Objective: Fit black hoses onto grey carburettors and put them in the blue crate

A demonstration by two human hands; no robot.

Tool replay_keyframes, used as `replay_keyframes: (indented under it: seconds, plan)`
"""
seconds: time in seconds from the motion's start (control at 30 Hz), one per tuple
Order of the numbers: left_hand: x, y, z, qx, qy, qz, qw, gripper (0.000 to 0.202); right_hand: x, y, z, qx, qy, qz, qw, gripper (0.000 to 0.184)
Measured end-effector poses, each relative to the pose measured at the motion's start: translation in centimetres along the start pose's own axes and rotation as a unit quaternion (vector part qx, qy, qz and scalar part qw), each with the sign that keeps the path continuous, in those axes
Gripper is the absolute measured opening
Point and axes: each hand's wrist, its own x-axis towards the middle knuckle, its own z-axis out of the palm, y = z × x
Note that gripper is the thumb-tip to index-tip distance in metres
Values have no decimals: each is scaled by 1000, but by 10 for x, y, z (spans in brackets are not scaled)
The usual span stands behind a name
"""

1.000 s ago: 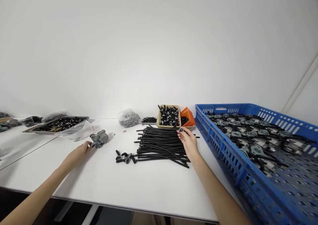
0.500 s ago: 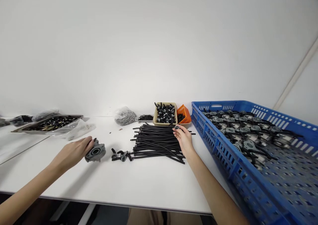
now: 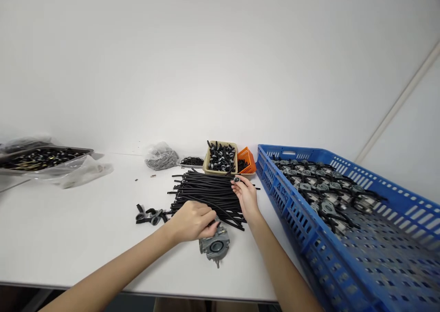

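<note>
White tabletop point(image 3: 68, 243), carburetor point(image 3: 215, 246) under left hand point(image 3: 191, 220)

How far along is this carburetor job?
Done: carburetors with black tubes fill the blue crate's far half. In hand: the left hand holds another carburetor; the right hand pinches a ringed fitting. Left: the tube pile and the tray of fittings.
</note>
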Motion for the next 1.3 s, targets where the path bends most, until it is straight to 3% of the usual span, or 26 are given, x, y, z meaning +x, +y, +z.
replay_keyframes:
  seconds: [0.1,0.23,0.37,0.47,0.6,0.67,0.83,1.03,1.3]
  plan:
    - [9,-3,17,-15,30,34,999,30,-1,-1,1,-7,-3,-10,1000,21]
    - [19,-2,25,-22,18,41,999,32,-7,-1,5,-21,-22,-5,1000,23]
    - [21,1,28,-56,-7,-8,998,29,-11,-2,8,-34,-32,7,999,24]
    - [13,-1,32,-168,-17,-87,982,28,-11,-3,8,-39,-27,13,999,23]
    - [-3,-6,38,-325,-39,-115,938,75,-11,-4,8,-35,-28,16,999,21]
    - [-7,-6,40,-349,-54,-106,930,84,-11,-4,9,-32,-29,18,999,20]
    - [-7,-10,43,-356,-58,-95,928,63,-13,-2,11,-18,-36,28,999,18]
    - [-13,-28,46,-316,-78,-172,930,29,-18,-2,11,-21,-108,62,992,21]
    - [-20,-32,47,-319,-53,-192,927,28,-23,-8,6,-86,-252,122,956,31]
